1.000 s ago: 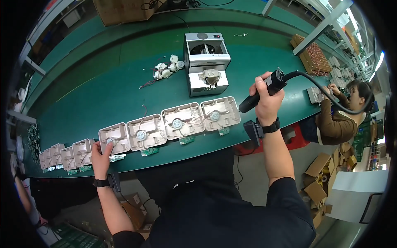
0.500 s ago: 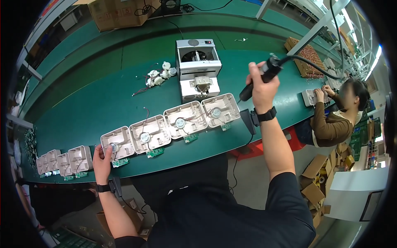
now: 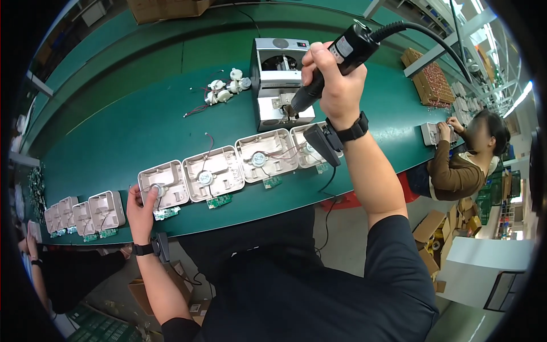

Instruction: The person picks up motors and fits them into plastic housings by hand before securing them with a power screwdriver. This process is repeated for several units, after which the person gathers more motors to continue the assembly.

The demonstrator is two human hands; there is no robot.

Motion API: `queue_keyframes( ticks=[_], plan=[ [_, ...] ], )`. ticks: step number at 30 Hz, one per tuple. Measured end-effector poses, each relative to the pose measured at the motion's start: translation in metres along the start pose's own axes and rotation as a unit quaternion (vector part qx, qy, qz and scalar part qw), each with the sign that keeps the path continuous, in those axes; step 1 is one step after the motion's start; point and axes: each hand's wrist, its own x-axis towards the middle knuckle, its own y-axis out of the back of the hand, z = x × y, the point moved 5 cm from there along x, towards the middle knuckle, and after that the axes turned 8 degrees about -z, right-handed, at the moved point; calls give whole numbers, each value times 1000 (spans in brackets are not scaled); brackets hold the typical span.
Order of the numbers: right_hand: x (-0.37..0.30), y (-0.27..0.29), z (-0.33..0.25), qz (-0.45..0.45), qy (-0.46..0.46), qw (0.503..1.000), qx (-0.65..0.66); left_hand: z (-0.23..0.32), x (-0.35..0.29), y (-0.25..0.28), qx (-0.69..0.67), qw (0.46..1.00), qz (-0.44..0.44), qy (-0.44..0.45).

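Our right hand [image 3: 333, 85] clamped a black electric screwdriver [image 3: 336, 60] over the grey screw feeder [image 3: 280, 80]; our left hand [image 3: 139, 205], fingers together, steadied the leftmost white housing [image 3: 165, 185] near the desk's [image 3: 114, 131] front edge; we judged screw pickup underway, driving next demanding a square tip.

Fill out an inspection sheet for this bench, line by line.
Surface: green bench, long, curved by the lens.
Job's things: four open white housings in a row at the front edge, small green boards beside them; black electric screwdriver.
Clutter: small white parts with wires; grey box machine; more housings far left.
Hands: left hand on the leftmost housing; right hand grips the screwdriver.
Cables: black screwdriver cord running up right.
Surroundings: seated co-worker at right; cardboard boxes on the floor.
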Motion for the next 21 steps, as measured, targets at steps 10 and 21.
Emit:
queue_keyframes(
  ticks=[10, 21],
  plan=[
    [11, -19, -7, -16, 11, 1000, -14, 6, -1, -4, -76, 996, -38, -23],
    [-56, 26, -41, -3, -27, 1000, -1, 3, 2, -6, -98, 992, -81, -7]
  ],
)
